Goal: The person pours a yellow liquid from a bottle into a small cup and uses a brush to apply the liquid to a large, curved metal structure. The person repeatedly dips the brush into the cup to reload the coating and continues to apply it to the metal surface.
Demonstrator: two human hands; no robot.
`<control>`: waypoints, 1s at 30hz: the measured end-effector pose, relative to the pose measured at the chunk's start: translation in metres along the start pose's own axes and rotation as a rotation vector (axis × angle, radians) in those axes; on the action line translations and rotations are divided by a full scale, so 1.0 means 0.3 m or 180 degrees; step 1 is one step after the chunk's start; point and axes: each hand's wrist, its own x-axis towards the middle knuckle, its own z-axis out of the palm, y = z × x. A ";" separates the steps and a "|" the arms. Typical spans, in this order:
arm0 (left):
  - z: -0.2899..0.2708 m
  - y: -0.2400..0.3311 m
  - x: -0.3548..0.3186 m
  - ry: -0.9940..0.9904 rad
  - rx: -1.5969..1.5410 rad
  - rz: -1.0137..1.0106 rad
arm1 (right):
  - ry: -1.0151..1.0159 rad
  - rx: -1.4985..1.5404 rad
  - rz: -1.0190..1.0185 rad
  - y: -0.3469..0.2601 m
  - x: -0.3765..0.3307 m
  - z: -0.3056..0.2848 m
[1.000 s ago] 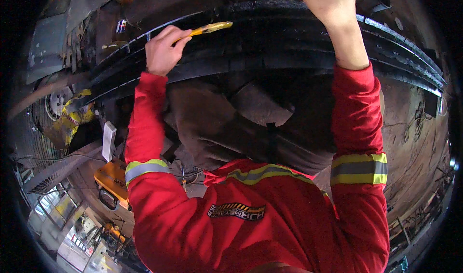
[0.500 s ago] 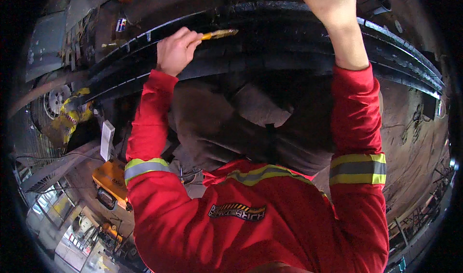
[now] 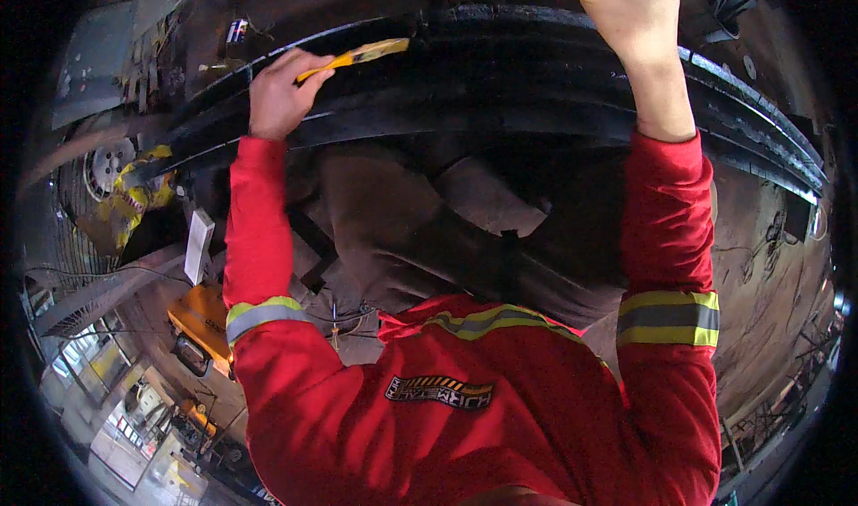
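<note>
Overhead, the left hand (image 3: 279, 95) is seen closed around the yellow handle of a small brush (image 3: 357, 56), gripped between thumb and fingers, with the bristle end laid against the upper edge of a long black curved beam (image 3: 500, 86). Over the past second the brush has been carried rightward and upward along that beam, and its tip is now set further in under the dark top rim than before; the stroke is judged to be advancing along the metal rather than finished, with the stretch toward the right hand not yet reached. The right hand (image 3: 621, 1) is held raised at the top of the frame, partly cut off by the picture's edge, so whether it is gripping the beam or merely pressed against it cannot be told; its position has stayed the same throughout. Both arms are clad in red sleeves (image 3: 666, 238) banded with grey and yellow reflective tape. Beyond the beam, brown rusted machinery (image 3: 402, 220) is seen at centre. Off to the left a yellow equipment box (image 3: 201, 323), a white upright panel (image 3: 197, 244) and a wheel-like metal part (image 3: 107, 166) are visible.
</note>
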 end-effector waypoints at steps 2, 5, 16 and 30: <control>0.010 0.011 0.022 -0.0100 -0.0181 0.0079 | -0.0058 0.0204 0.0001 0.007 0.003 0.016; 0.021 0.012 0.024 -0.0183 -0.0226 -0.0003 | 0.0018 0.0151 -0.0094 0.022 0.001 0.024; -0.074 -0.159 -0.100 -0.0351 0.0479 -0.0069 | -0.0010 0.0524 0.0104 0.026 0.003 0.027; 0.173 0.102 0.012 -0.0112 0.0316 0.0315 | 0.0026 0.0208 0.0035 0.004 0.000 -0.013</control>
